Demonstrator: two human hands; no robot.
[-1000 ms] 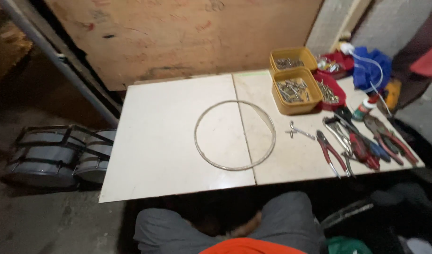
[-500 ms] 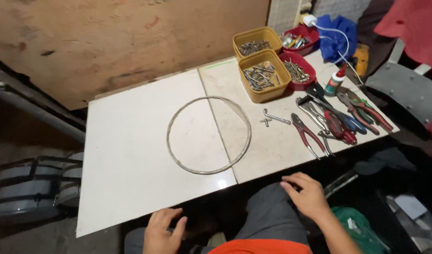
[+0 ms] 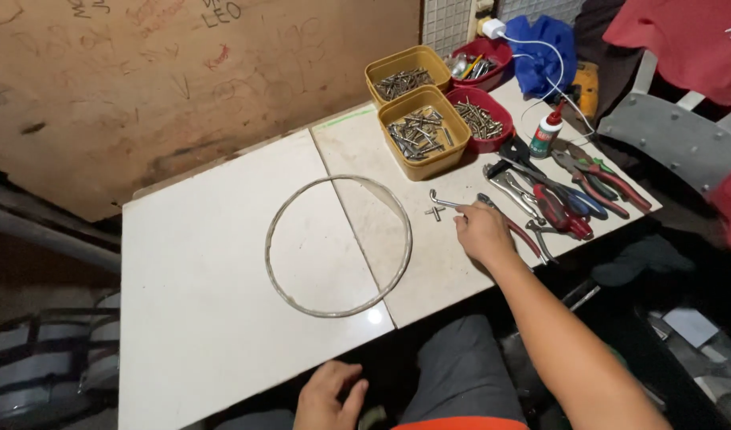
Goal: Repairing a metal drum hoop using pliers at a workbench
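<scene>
On the pale tabletop (image 3: 222, 239), in the head view, the right hand (image 3: 483, 232) lies knuckles up with its fingers loosely spread, clamped on nothing; its fingertips reach toward a small metal key (image 3: 441, 205), a short shiny bar with a cross-shaped end, which lies just ahead of them and to the left, apart from the skin or barely touching, I cannot tell which. The key looks light, stiff and smooth, so it would likely slide on the glossy top; a pinch across the straight shank, near its middle, seems the surest hold, since the cross end is lumpy. Just right of the hand lies a heap of pliers (image 3: 568, 199) with red and blue handles, touching one another. Beyond the fingertips stand yellow tubs (image 3: 421, 119) of screws, with red trays (image 3: 493, 119) of more hardware beside them and a small glue bottle (image 3: 547, 135) upright further right. Well left of the hand lies a thin metal hoop (image 3: 337, 245), flat across the seam between two panels; it looks light and springy. The left hand (image 3: 325, 396) hovers low at the near edge, well apart from everything, fingers curled partly open, holding nothing.
</scene>
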